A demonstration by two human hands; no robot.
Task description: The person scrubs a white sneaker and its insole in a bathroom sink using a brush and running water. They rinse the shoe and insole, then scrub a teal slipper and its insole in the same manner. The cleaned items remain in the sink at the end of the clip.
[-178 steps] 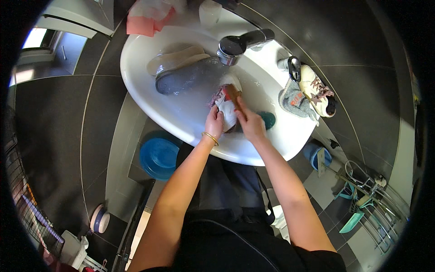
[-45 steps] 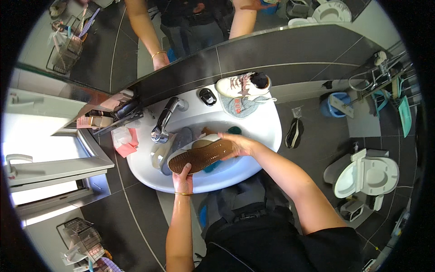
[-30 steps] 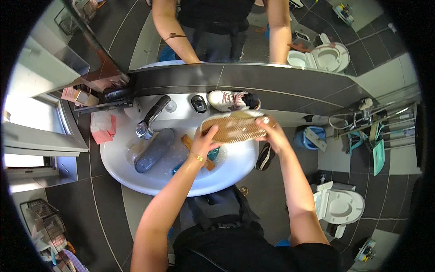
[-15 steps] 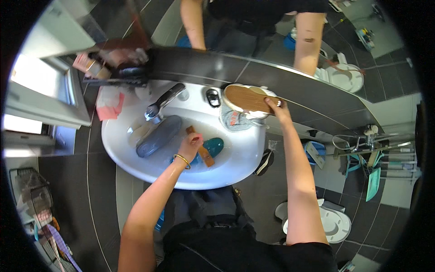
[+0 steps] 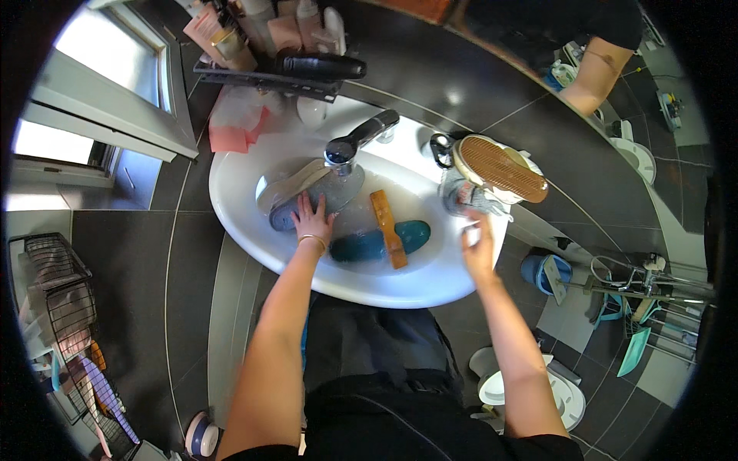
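My left hand (image 5: 314,223) rests with spread fingers on a grey insole-shaped piece (image 5: 337,192) lying in the water of the white washbasin (image 5: 430,290). Beside that piece is a pale beige one (image 5: 294,187), leaning against the basin's left wall. To the right, a wooden brush (image 5: 388,228) lies across a teal insole-shaped piece (image 5: 361,244). My right hand (image 5: 480,247) hangs over the basin's right rim, empty, its fingers loosely bent and apart. Just beyond it, a shoe (image 5: 503,170) lies brown sole up on the ledge, next to a crumpled grey cloth (image 5: 466,194).
A chrome faucet (image 5: 360,140) reaches over the basin. Behind it, a black wall shelf (image 5: 265,81) carries bottles and tubes. A pink-edged bag (image 5: 234,127) sits on the left rim. A mirror (image 5: 538,46) covers the upper right wall; a toilet (image 5: 565,399) stands lower right.
My right hand has let go of the shoe and drawn back toward me. My left hand has left the wooden brush and moved over to the grey piece. The view has shifted left.
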